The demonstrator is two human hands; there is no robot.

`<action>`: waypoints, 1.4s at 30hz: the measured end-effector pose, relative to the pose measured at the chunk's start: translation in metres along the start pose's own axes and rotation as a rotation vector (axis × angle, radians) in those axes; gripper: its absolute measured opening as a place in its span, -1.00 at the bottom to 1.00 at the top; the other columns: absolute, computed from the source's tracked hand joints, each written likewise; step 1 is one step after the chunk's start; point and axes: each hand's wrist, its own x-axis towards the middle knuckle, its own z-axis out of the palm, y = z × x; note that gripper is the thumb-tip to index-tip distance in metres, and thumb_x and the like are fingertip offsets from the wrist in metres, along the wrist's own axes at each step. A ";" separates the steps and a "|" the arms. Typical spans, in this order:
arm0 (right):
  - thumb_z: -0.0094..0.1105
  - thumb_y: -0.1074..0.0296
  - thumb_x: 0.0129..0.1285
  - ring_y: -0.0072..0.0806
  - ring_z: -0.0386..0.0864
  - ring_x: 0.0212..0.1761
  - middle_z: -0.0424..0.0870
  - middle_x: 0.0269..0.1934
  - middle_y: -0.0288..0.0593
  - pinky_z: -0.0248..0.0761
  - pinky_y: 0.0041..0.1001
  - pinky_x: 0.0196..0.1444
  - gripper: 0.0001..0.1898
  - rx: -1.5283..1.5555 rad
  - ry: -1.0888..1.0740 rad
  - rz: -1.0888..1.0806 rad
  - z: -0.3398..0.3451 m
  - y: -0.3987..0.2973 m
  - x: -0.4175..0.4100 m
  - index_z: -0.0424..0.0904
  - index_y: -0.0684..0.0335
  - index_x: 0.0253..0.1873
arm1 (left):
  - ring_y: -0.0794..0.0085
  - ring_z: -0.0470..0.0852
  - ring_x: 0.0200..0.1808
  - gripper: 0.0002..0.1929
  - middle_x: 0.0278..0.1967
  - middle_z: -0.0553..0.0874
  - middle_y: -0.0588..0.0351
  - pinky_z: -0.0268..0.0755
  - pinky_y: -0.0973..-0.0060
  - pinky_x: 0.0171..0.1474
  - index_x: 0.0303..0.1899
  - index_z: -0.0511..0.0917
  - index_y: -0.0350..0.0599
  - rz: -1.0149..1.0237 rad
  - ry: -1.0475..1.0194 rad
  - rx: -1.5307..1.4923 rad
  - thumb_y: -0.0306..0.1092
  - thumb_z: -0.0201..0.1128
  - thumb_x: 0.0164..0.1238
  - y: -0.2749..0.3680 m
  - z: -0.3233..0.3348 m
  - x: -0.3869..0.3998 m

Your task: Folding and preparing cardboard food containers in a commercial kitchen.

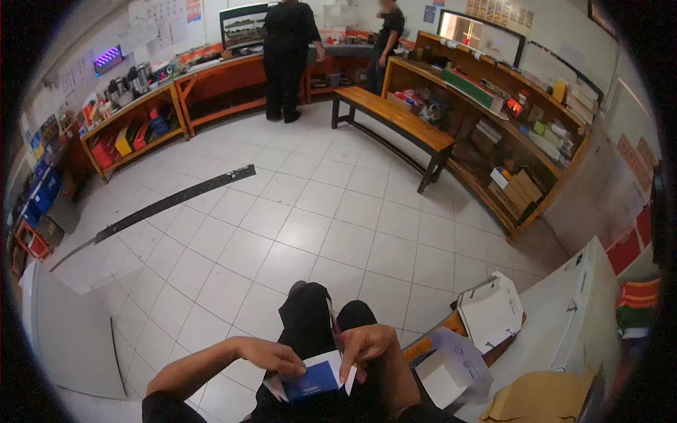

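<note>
Over my lap lies a white and blue folded card piece [317, 376], perhaps a small carton, with faint writing on its blue panel. My left hand [272, 358] grips its upper left edge, the thumb and fingers by the blue panel. At the other end, my right hand [365, 346] pinches a white flap, index finger pointing down along it. The underside of the card is hidden. Black trousers [307, 312] show beneath it, knees bent. Beside my right arm stands an open white carton [440, 378] with its lid raised.
Another white carton [489, 312] sits behind it on a wooden surface [419, 349]. A brown paper piece [534, 396] lies at lower right. Ahead are a wooden bench [391, 116], a shelf unit [508, 232] and a black floor strip [174, 203]. Two people stand at the far counter [222, 61].
</note>
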 end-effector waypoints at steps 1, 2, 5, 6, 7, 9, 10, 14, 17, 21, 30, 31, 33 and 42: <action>-0.07 0.47 0.51 -0.37 0.76 -0.47 0.77 -0.33 -0.03 0.64 -0.47 -0.38 -0.72 0.024 -0.094 -0.101 0.000 0.001 0.003 0.67 0.28 0.11 | 0.48 0.60 -0.03 -0.50 -0.13 0.70 0.13 0.43 0.38 0.11 0.05 0.58 -0.27 0.041 -0.116 -0.095 0.04 -0.08 0.65 -0.008 -0.004 0.006; -0.12 0.42 0.54 -0.36 0.74 -0.53 0.76 -0.42 -0.07 0.63 -0.46 -0.43 -0.71 -0.063 0.060 -0.137 0.010 -0.006 0.005 0.67 0.28 0.06 | 0.59 0.54 -0.07 -0.58 -0.17 0.68 0.22 0.42 0.43 0.06 0.04 0.61 -0.21 0.087 -0.069 -0.151 -0.02 -0.01 0.63 0.000 -0.002 0.002; -0.01 0.42 0.48 -0.39 0.74 -0.54 0.75 -0.48 -0.02 0.59 -0.54 -0.48 -0.75 -0.102 0.399 -0.112 0.024 -0.006 -0.010 0.67 0.40 -0.02 | 0.71 0.44 -0.26 -0.70 -0.31 0.53 0.38 0.31 0.69 -0.18 -0.07 0.62 -0.08 0.113 0.137 -0.473 -0.08 0.06 0.62 0.024 0.009 -0.017; 0.00 0.42 0.48 -0.38 0.75 -0.52 0.74 -0.51 -0.04 0.59 -0.53 -0.48 -0.77 -0.120 0.414 -0.093 0.027 -0.010 -0.014 0.67 0.38 -0.04 | 0.71 0.44 -0.26 -0.70 -0.31 0.53 0.38 0.31 0.69 -0.18 -0.07 0.62 -0.08 0.115 0.138 -0.469 -0.08 0.06 0.62 0.026 0.011 -0.018; 0.00 0.42 0.48 -0.38 0.75 -0.52 0.74 -0.51 -0.04 0.59 -0.53 -0.48 -0.77 -0.122 0.414 -0.093 0.031 -0.013 -0.015 0.67 0.38 -0.04 | 0.72 0.46 -0.25 -0.73 -0.29 0.54 0.39 0.34 0.68 -0.18 -0.06 0.61 -0.06 0.125 0.143 -0.491 -0.10 0.08 0.61 0.028 0.016 -0.019; -0.06 0.40 0.53 -0.39 0.74 -0.53 0.72 -0.54 -0.15 0.60 -0.44 -0.47 -0.76 -0.147 0.321 -0.024 0.042 -0.020 -0.012 0.65 0.32 -0.02 | 0.73 0.48 -0.23 -0.75 -0.26 0.56 0.39 0.38 0.66 -0.19 -0.04 0.60 -0.05 0.135 0.151 -0.522 -0.11 0.10 0.60 0.029 0.022 -0.019; -0.06 0.40 0.53 -0.39 0.74 -0.53 0.72 -0.54 -0.15 0.60 -0.44 -0.47 -0.76 -0.137 0.322 -0.023 0.047 -0.024 -0.007 0.65 0.32 -0.02 | 0.69 0.49 -0.13 -0.78 -0.21 0.61 0.34 0.38 0.60 -0.07 -0.03 0.60 -0.08 0.063 0.156 -0.508 -0.16 0.12 0.59 0.030 0.024 -0.018; 0.18 0.27 0.42 -0.36 0.68 -0.64 0.66 -0.64 -0.09 0.53 -0.49 -0.56 -0.76 -0.587 0.419 0.208 0.063 -0.050 0.030 0.72 0.35 -0.12 | 0.59 0.54 0.00 -0.80 -0.10 0.68 0.23 0.41 0.49 0.10 -0.01 0.60 -0.13 0.004 0.241 -0.357 -0.26 0.14 0.57 0.034 0.023 -0.015; 0.21 0.00 0.38 -0.22 0.65 -0.64 0.55 -0.70 -0.03 0.52 -0.30 -0.56 -0.54 -1.258 0.490 0.447 0.075 -0.046 0.047 0.61 0.30 -0.46 | 0.47 0.61 0.07 -0.71 0.00 0.73 0.04 0.48 0.37 0.20 0.15 0.56 -0.22 -0.064 0.352 -0.217 -0.33 0.15 0.52 0.054 0.012 -0.026; 0.12 -0.04 0.41 -0.37 0.64 -0.63 0.58 -0.65 -0.08 0.51 -0.40 -0.60 -0.50 -1.419 0.606 0.400 0.065 -0.042 0.045 0.58 0.26 -0.50 | 0.65 0.52 -0.49 -0.90 -0.51 0.65 0.20 0.37 0.53 -0.42 -0.10 0.58 -0.17 0.146 0.659 -0.232 -0.42 0.21 0.45 0.049 0.004 -0.024; 0.34 0.20 0.30 -0.40 0.63 -0.65 0.57 -0.66 -0.14 0.41 -0.44 -0.64 -0.74 -1.461 1.201 0.230 0.049 0.002 0.042 0.61 0.31 -0.20 | 0.41 0.75 -0.32 -0.83 -0.38 0.78 -0.04 0.58 0.46 -0.11 -0.14 0.73 -0.27 0.063 0.960 -0.075 -0.58 0.27 0.29 0.060 -0.001 -0.027; 0.36 0.24 0.28 -0.41 0.65 -0.63 0.58 -0.64 -0.13 0.42 -0.43 -0.63 -0.76 -1.483 1.129 0.247 0.051 0.003 0.041 0.61 0.31 -0.18 | 0.34 0.78 -0.30 -0.81 -0.37 0.79 -0.09 0.58 0.43 -0.11 -0.11 0.74 -0.25 0.066 0.941 -0.058 -0.58 0.28 0.27 0.064 0.000 -0.027; 0.34 0.29 0.30 -0.41 0.68 -0.59 0.67 -0.56 -0.11 0.48 -0.45 -0.60 -0.74 -1.437 1.083 0.158 0.048 0.011 0.035 0.62 0.36 -0.05 | 0.30 0.79 -0.28 -0.85 -0.37 0.79 -0.11 0.59 0.40 -0.11 -0.16 0.74 -0.25 0.042 0.944 -0.004 -0.57 0.29 0.27 0.072 -0.002 -0.022; 0.02 0.16 0.51 -0.24 0.69 -0.57 0.72 -0.47 -0.07 0.54 -0.29 -0.48 -0.74 -1.272 0.799 0.640 0.019 -0.002 0.017 0.56 0.21 0.01 | 0.28 0.76 -0.04 -0.75 -0.18 0.78 -0.08 0.59 0.36 0.08 0.10 0.45 -0.27 0.143 0.836 -0.079 -0.42 0.17 0.49 0.061 -0.030 -0.012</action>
